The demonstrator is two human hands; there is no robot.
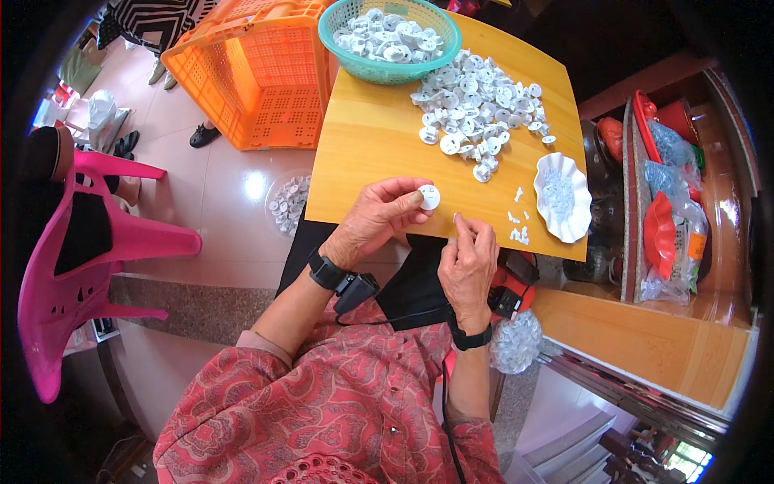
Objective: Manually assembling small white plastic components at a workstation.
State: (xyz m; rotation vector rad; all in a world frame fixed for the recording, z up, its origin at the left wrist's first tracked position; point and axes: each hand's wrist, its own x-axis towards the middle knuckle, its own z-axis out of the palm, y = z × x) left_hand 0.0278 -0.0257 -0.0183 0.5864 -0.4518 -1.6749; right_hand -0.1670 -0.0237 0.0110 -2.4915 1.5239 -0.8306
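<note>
A round white plastic disc (430, 197) with small slots in its face is pinched between thumb and fingers of my left hand (371, 216), over the table's near edge. Close by on the right, my right hand (470, 262) has its fingers drawn together with the index finger pointing at the table edge. Whatever its fingertips hold is too small to make out. Several tiny white plastic pieces (520, 235) lie on the yellow wooden table (367, 145) beyond my right hand. A scalloped white dish (574, 229) of small clear pieces sits beside them.
Similar white parts (476, 105) lie heaped at the table's far side, beside a green basket (387, 73) full of them. An orange crate (242, 81) stands at far left, a pink plastic chair (89, 242) nearer. More parts (290, 206) lie low beside the table. Shelves (685, 319) flank the right.
</note>
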